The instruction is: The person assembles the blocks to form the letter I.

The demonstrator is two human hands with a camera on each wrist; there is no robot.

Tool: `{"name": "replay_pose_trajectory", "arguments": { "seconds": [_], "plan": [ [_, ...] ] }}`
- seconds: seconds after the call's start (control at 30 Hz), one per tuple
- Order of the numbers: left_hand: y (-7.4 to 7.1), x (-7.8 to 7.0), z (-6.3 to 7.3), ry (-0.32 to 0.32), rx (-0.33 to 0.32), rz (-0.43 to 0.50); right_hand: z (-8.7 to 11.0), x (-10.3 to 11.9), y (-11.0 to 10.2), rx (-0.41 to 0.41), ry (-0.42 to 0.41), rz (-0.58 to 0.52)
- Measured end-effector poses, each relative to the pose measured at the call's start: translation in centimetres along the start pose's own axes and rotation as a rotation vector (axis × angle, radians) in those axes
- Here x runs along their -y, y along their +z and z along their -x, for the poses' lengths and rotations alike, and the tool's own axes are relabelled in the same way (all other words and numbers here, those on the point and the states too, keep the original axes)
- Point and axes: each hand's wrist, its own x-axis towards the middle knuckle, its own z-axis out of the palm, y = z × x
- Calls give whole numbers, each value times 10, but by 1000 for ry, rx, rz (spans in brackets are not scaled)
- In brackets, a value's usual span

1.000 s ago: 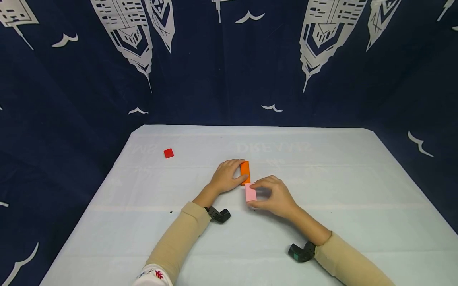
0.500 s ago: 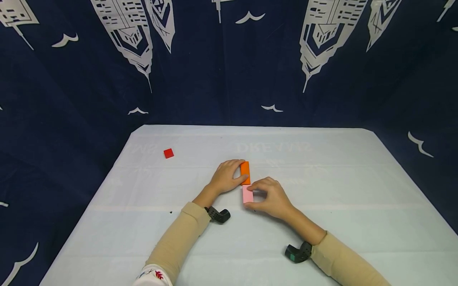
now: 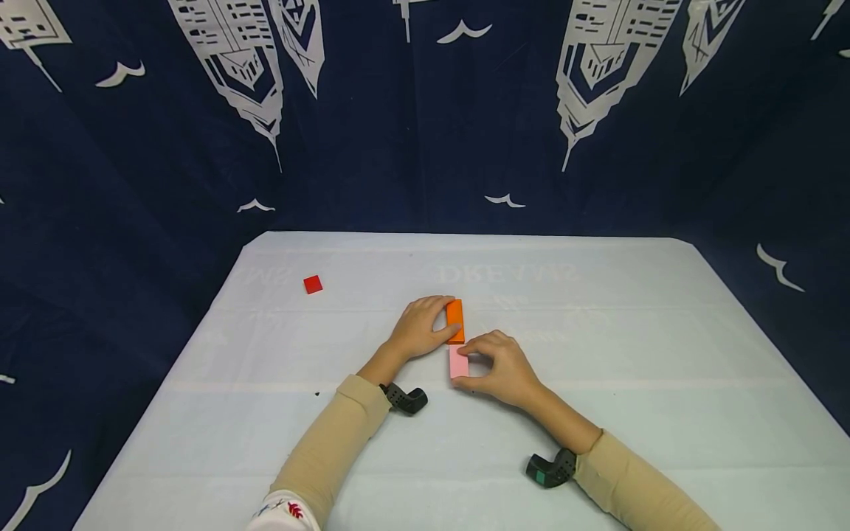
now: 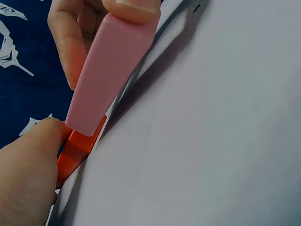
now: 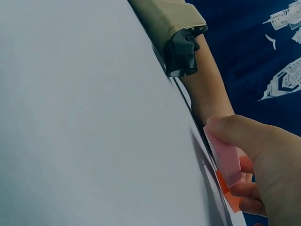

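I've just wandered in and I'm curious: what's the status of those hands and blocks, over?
Left hand holds orange block. Right hand pinches pink block close by. Red square apart, out of the way.

A dark blue curtain (image 3: pixel 418 133) with pale building and bird prints is located behind the white tabletop (image 3: pixel 664 332). A red square (image 3: pixel 313 285) lies toward the far-left corner. The dark speck (image 3: pixel 317 394) nearer is possibly debris.

left hand (image 3: pixel 420 327): C-shaped grip | right hand (image 3: pixel 503 366): pinching, kinda mirroring that one | forearms (image 3: pixel 572 418): both angled inward
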Motion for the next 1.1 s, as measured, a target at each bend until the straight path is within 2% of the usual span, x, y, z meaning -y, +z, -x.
{"name": "replay_pose_trajectory", "arguments": {
  "seconds": [0.6, 1.1],
  "plan": [
    [0, 0, 0, -4, 0, 9, 2, 0, 2, 35, 29, 33],
    [1, 0, 0, -9, 4, 8, 2, -1, 3, 21, 25, 48]
  ]
}}
